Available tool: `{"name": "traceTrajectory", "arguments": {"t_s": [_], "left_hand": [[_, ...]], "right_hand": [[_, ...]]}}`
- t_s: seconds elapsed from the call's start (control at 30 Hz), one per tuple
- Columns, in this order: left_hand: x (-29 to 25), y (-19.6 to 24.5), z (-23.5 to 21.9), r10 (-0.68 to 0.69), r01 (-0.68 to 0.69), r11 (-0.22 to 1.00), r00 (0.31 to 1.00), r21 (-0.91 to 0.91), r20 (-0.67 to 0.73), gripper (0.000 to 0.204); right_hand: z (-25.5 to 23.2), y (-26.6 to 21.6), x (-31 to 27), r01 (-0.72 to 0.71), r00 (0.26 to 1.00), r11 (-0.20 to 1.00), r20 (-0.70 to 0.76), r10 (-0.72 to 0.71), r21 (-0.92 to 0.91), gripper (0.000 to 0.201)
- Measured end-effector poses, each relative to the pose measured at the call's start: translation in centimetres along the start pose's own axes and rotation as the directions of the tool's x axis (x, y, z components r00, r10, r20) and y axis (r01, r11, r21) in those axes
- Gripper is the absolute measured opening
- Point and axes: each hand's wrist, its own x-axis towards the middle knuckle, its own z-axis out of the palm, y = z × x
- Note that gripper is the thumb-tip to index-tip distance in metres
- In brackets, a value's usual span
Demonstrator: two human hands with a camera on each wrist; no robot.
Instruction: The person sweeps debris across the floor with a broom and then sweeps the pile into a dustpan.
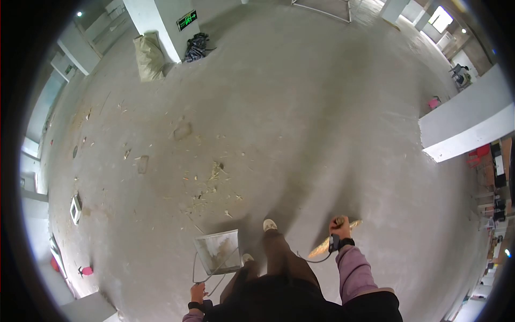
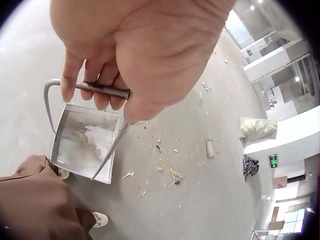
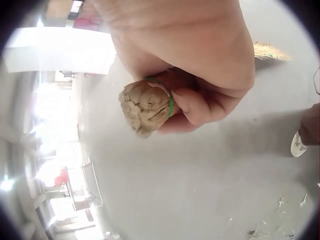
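Note:
My left hand [image 1: 198,292] holds the bar of a metal dustpan's [image 1: 217,251] bent handle. In the left wrist view, the fingers curl round the handle bar [image 2: 104,90], and the dustpan pan [image 2: 82,142] shows below, its inside stained. The pan is beside my left foot. Out to the right, my right hand [image 1: 340,227] grips a straw broom [image 1: 321,248] by its handle. Up close in the right wrist view, the handle's blunt end [image 3: 146,107] pokes out of the fist, wrapped with a green band; straw bristles [image 3: 270,51] show behind the hand.
Straw bits and scraps [image 1: 214,185] lie scattered on the grey floor ahead of the dustpan. A pillar [image 1: 161,27] with a pale sack [image 1: 149,56] and a dark bag [image 1: 196,47] stands further off. Another pillar [image 1: 466,129] is at right.

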Motion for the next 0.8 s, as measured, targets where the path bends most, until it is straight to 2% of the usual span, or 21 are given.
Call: {"name": "traceTrajectory", "arguments": {"t_s": [0.03, 0.07, 0.13, 0.2, 0.3, 0.37, 0.4, 0.5, 0.6, 0.67, 0.73, 0.8], "left_hand": [[-0.6, 0.8, 0.5, -0.108, 0.106, 0.992, 0.994, -0.065, -0.031, 0.017], [-2.1, 4.0, 1.2, -0.227, 0.199, 0.950, 0.969, -0.242, -0.095, 0.014], [-3.2, 5.1, 1.8, -0.280, 0.229, 0.927, 0.949, -0.296, -0.144, 0.015], [-4.3, 5.7, 2.4, -0.304, 0.236, 0.914, 0.937, -0.329, -0.174, 0.017], [-5.7, 6.5, 3.5, -0.302, 0.224, 0.908, 0.936, -0.354, -0.183, 0.021], [-6.4, 6.7, 4.3, -0.306, 0.218, 0.899, 0.933, -0.380, -0.190, 0.023], [-6.6, 7.0, 4.8, -0.374, 0.261, 0.867, 0.904, -0.426, -0.209, 0.025], [-7.5, 8.1, 5.8, -0.395, 0.268, 0.853, 0.892, -0.447, -0.219, 0.024], [-8.3, 8.5, 6.7, -0.394, 0.265, 0.846, 0.895, -0.462, -0.209, 0.023], [-8.5, 7.7, 7.2, -0.418, 0.280, 0.828, 0.886, -0.486, -0.202, 0.023], [-8.7, 7.0, 8.0, -0.432, 0.285, 0.811, 0.880, -0.511, -0.196, 0.023], [-9.1, 6.2, 9.2, -0.436, 0.280, 0.797, 0.880, -0.535, -0.190, 0.023]], "right_hand": [[1.9, -0.5, 2.2, 0.003, 1.000, 0.999, 0.025, -0.002, -0.043, 0.013], [3.8, -0.9, 4.3, 0.006, 0.999, 0.996, 0.051, -0.002, -0.087, 0.014], [7.5, -1.3, 9.0, 0.004, 0.994, 0.997, 0.107, 0.004, -0.082, 0.015], [14.5, -0.8, 9.1, -0.042, 0.999, 0.997, 0.033, 0.044, -0.064, 0.014], [21.5, 0.0, 11.5, -0.079, 0.994, 0.979, 0.058, 0.091, -0.190, 0.012], [24.6, 0.8, 13.5, -0.132, 0.990, 0.952, 0.011, 0.141, -0.275, 0.013], [25.9, 1.5, 14.3, -0.160, 0.986, 0.935, -0.014, 0.164, -0.318, 0.013], [27.6, 4.0, 16.7, -0.246, 0.960, 0.821, -0.015, 0.278, -0.515, 0.016], [26.4, 7.7, 17.4, -0.133, 0.898, 0.681, 0.204, 0.390, -0.720, 0.020], [26.7, 10.9, 15.6, 0.043, 0.878, 0.498, 0.271, 0.395, -0.866, 0.020], [27.4, 14.6, 13.2, -0.025, 0.909, 0.317, 0.110, 0.402, -0.948, 0.019], [27.1, 18.8, 10.4, -0.191, 0.938, 0.363, -0.060, 0.342, -0.912, 0.018]]}}
